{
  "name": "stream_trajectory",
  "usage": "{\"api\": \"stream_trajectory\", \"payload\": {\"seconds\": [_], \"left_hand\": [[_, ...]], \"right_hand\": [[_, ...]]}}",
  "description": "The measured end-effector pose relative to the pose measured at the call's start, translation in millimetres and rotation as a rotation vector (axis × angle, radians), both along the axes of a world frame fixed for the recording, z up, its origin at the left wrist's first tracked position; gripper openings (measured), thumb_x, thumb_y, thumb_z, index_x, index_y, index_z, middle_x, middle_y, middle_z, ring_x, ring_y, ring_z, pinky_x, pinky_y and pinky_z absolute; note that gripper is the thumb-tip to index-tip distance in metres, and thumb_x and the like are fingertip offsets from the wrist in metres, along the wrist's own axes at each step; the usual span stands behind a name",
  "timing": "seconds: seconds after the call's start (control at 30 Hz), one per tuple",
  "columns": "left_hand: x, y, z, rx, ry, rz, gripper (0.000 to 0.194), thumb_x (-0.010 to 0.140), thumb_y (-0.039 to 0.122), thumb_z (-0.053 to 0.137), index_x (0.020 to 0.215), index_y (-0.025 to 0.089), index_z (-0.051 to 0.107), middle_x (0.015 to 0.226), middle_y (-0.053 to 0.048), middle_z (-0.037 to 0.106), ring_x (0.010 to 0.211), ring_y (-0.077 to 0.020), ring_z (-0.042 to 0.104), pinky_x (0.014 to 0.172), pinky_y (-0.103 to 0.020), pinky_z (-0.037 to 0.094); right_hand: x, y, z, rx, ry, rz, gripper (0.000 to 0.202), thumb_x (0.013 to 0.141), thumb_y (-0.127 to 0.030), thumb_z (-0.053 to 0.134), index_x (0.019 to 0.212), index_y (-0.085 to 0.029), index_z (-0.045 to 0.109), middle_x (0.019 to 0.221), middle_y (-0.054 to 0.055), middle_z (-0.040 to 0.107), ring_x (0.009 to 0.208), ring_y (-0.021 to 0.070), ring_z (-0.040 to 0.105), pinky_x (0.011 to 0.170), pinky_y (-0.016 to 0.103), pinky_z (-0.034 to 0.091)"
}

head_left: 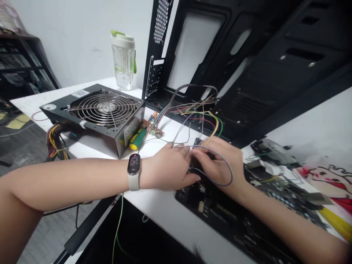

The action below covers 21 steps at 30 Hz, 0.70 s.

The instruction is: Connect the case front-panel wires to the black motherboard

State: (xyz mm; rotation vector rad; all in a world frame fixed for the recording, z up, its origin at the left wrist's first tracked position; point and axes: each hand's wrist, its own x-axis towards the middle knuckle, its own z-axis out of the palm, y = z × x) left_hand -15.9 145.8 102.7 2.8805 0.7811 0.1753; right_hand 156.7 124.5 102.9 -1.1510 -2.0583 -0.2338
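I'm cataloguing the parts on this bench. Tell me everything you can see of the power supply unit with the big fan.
The power supply unit is a dark grey metal box lying flat on the white table, fan side up. A round wire grille covers the fan, with a shiny hub at its centre. White stickers sit on the top, and a label on the near side. A bundle of yellow, red and black cables leaves its left end and hangs over the table edge. A green-and-yellow screwdriver lies against its right corner. Neither hand touches it.

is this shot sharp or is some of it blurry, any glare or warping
Head view: the power supply and water bottle are fairly sharp; both hands, left and right, and the motherboard are softly blurred; the computer case is dark, its lines lean; no strong glare.
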Motion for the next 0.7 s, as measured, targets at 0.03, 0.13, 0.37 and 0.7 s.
{"api": "stream_trajectory", "payload": {"seconds": [0.03, 0.13, 0.37, 0.7], "left_hand": [[0.0, 0.2, -0.2, -0.006, -0.009, 0.0, 0.059, 0.1, 0.05, 0.041, 0.136, 0.004, 0.053, 0.138, -0.018, 0.059, 0.13, -0.031, 0.054, 0.11, -0.046, 0.039], [0.1, 0.1, 0.0, -0.022, -0.003, 0.01, 0.058, 0.1, 0.05, 0.042, 0.132, 0.004, 0.055, 0.138, -0.019, 0.059, 0.133, -0.0308, 0.051, 0.112, -0.045, 0.036], [-1.5, -0.2, 1.8, -0.061, -0.075, 0.047, 0.055, 0.098, 0.049, 0.044, 0.132, 0.007, 0.054, 0.139, -0.019, 0.058, 0.13, -0.0322, 0.053, 0.115, -0.054, 0.031], [-1.4, 0.1, -0.1, 0.023, -0.038, 0.156, 0.065, 0.096, 0.058, 0.036, 0.125, 0.006, 0.062, 0.136, -0.024, 0.058, 0.131, -0.0379, 0.05, 0.113, -0.059, 0.03]], "right_hand": [[-1.6, 0.9, -0.8, -0.005, -0.012, 0.024, 0.028, 0.088, -0.023, 0.059, 0.06, -0.019, 0.057, 0.062, 0.001, 0.06, 0.059, 0.0126, 0.056, 0.055, 0.025, 0.044], [-4.0, 4.0, -4.2, -0.033, 0.012, 0.073, 0.022, 0.088, -0.02, 0.059, 0.066, -0.019, 0.06, 0.066, 0.0, 0.064, 0.061, 0.0121, 0.059, 0.059, 0.024, 0.048], [-0.3, 3.8, -0.9, -0.069, 0.013, 0.123, 0.014, 0.089, -0.019, 0.058, 0.08, -0.019, 0.069, 0.077, 0.001, 0.071, 0.069, 0.0127, 0.066, 0.065, 0.024, 0.053], [19.1, -4.1, 32.9, -0.155, -0.083, 0.035, 0.025, 0.086, -0.021, 0.055, 0.062, -0.019, 0.061, 0.063, 0.002, 0.066, 0.055, 0.0121, 0.059, 0.053, 0.025, 0.046]]}}
